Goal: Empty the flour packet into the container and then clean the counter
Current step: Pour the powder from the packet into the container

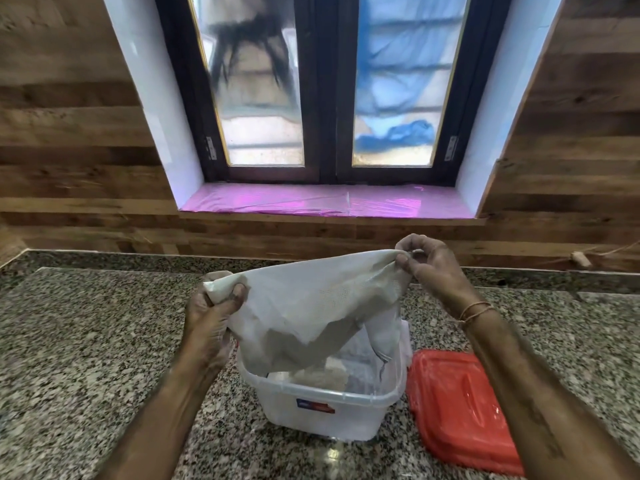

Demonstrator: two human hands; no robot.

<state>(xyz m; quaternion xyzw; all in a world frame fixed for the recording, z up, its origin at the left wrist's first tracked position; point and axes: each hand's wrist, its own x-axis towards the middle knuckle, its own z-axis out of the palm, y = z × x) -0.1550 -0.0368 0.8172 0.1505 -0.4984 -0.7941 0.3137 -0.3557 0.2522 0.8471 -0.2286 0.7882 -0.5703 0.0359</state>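
A white flour packet [311, 306] hangs upside down over a clear plastic container [322, 407] on the granite counter [86, 358]. Its open mouth dips inside the container's rim. My left hand [211, 313] is shut on the packet's bunched left corner. My right hand [429, 261] pinches the packet's upper right corner, held higher than the left. A low heap of flour [318, 375] lies in the container's bottom. Both hands and forearms are dusted with flour.
A red lid [460, 410] lies flat on the counter just right of the container. A wood-panelled wall [69, 168] and a window with a pink-lined sill [325, 202] stand behind the counter. A small light-coloured object [581, 259] sits at the far right against the wall.
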